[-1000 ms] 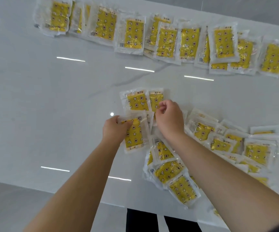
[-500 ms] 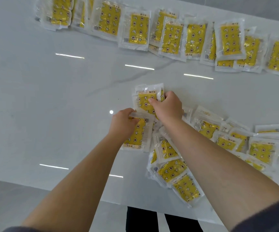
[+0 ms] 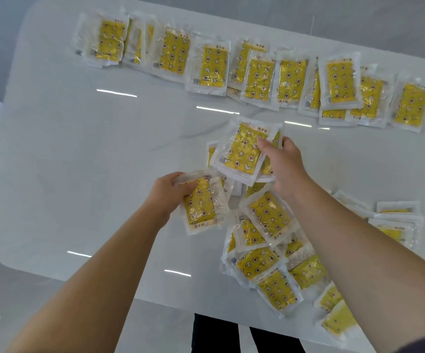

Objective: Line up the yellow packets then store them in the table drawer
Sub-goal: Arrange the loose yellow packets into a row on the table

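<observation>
Yellow packets in clear wrappers cover a white table (image 3: 91, 161). My right hand (image 3: 284, 164) grips a small stack of yellow packets (image 3: 243, 151), thumb on the top one, lifted above the table's middle. My left hand (image 3: 170, 193) holds another yellow packet (image 3: 201, 205) by its upper edge, just left of the loose pile. A row of overlapping packets (image 3: 257, 72) runs along the far side of the table. A loose pile of packets (image 3: 270, 250) lies near the front edge, partly hidden under my right forearm.
The table's left half is bare glossy white with light reflections. The front edge runs near the bottom, with dark trouser legs (image 3: 231, 335) below it. More packets (image 3: 397, 220) lie at the right, close to the table's edge. No drawer is in view.
My right hand has gathered the packets from the table's middle into a stack and lifted it up and away. My left hand has kept its packet and shifted slightly.
</observation>
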